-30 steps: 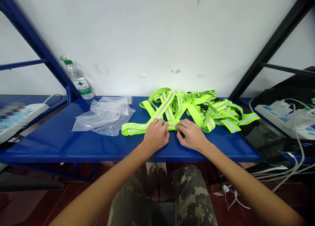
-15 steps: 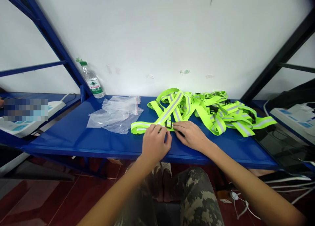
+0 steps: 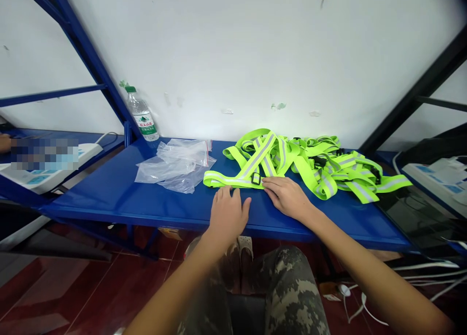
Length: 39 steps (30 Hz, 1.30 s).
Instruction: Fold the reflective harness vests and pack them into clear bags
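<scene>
A neon yellow-green reflective strap (image 3: 233, 181) with a silver stripe lies along the near side of a tangled heap of such straps (image 3: 280, 152). It carries a black buckle (image 3: 256, 178). My right hand (image 3: 288, 197) grips the strap just right of the buckle, thumb and fingertips together on it. My left hand (image 3: 228, 214) rests over the blue table, fingers apart and thumb out, just below the strap's lower edge. Nothing is in its grasp.
On the blue table (image 3: 109, 198), clear plastic zip bags (image 3: 175, 164) lie left of the straps. Behind them a water bottle (image 3: 143, 116) leans by the blue frame post. More straps with black buckles (image 3: 346, 172) spread to the right. Another person's hand (image 3: 5, 143) shows at far left.
My left hand has come off the strap and moved slightly back toward me, its fingers opening. My right hand stays by the buckle. The whole view has shifted a little.
</scene>
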Available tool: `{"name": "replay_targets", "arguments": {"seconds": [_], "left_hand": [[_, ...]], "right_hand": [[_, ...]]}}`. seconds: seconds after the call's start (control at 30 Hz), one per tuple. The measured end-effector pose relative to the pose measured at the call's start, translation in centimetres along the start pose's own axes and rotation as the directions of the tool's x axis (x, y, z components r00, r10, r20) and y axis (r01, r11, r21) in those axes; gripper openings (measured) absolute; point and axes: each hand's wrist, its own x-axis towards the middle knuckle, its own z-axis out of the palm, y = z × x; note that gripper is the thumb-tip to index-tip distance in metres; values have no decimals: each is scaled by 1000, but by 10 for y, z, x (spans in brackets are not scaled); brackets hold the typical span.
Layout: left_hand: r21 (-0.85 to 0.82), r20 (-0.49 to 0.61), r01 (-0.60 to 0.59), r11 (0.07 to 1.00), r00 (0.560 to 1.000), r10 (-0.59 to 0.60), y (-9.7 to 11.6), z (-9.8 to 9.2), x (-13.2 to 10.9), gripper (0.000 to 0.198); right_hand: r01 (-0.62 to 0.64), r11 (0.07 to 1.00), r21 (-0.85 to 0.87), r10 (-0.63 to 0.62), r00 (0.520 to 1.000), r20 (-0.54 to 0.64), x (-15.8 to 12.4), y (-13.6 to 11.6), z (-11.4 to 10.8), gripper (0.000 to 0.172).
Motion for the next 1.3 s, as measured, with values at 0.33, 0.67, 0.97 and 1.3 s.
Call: {"name": "replay_targets", "arguments": {"seconds": [0.33,0.67,0.97,1.3], "left_hand": [[-270,238,358,894,924,-299,-2,-7,38,58],[-750,-144,227,621,861,-488,16,21,65,35],[-477,-452,-90,874,878,-157,18,15,76,22],[-91,134,-566,820,809,573,8,25,79,36]], "right_hand": [[-25,1000,-19,25,999,-25,1,5,5,26],[-33,999,-28,33,999,-4,1,4,4,25],[-10,1000,-20,12,999,51,6,0,0,26],[-101,923,370,96,995,31,-1,2,-4,23]]}}
